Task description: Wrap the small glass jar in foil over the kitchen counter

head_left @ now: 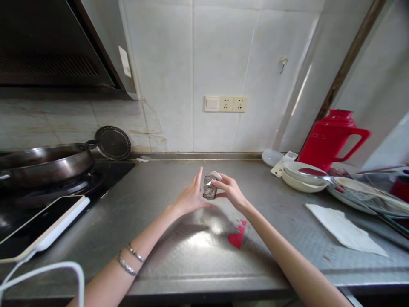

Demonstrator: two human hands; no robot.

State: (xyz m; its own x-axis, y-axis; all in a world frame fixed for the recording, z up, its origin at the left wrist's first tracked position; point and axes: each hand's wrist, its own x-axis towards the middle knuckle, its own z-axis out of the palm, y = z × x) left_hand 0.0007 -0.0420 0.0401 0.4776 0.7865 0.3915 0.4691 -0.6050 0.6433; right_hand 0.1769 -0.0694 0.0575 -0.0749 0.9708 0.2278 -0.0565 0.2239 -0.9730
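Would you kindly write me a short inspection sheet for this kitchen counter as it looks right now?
Surface: grey metal counter, glare patch near the front, a red scrap lying on it.
Things in hand: small dark packet with a white corner, held above the counter.
Hands: right hand pinches the packet; left hand open beside it, touching its side.
Clutter: white paper napkin, stacked bowls, red jug, plates at right.
Cables: white cable at front left.
Surroundings: wok on the stove, tablet lying beside it, wall sockets, tiled wall.
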